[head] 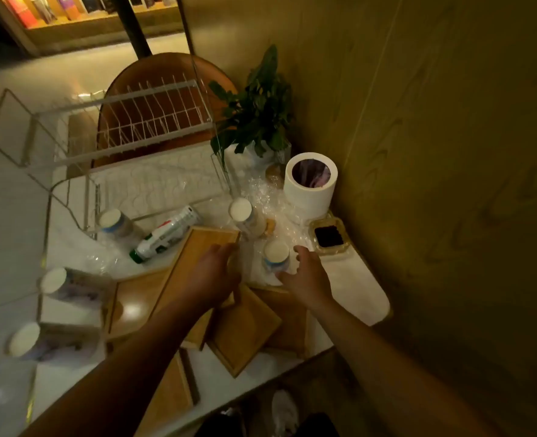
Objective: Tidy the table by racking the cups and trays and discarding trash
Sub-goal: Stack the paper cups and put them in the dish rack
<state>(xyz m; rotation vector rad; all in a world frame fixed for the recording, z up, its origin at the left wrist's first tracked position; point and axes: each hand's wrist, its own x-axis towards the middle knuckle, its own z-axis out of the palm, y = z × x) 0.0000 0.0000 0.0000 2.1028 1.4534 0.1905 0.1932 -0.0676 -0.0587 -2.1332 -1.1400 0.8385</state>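
beside the wire dish rack (141,121), my left grip (212,272) is closing on a tilted wooden tray (197,247); my open right grip (305,275) is nearing an upright paper cup (276,255), risking tipping it across the worktop (349,285).

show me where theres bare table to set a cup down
Bare tabletop shows at the right end, between the right hand and the wall, below the glass dish. The near edge in front of the wooden trays is also bare. The middle is crowded with trays, cups and plastic wrap.
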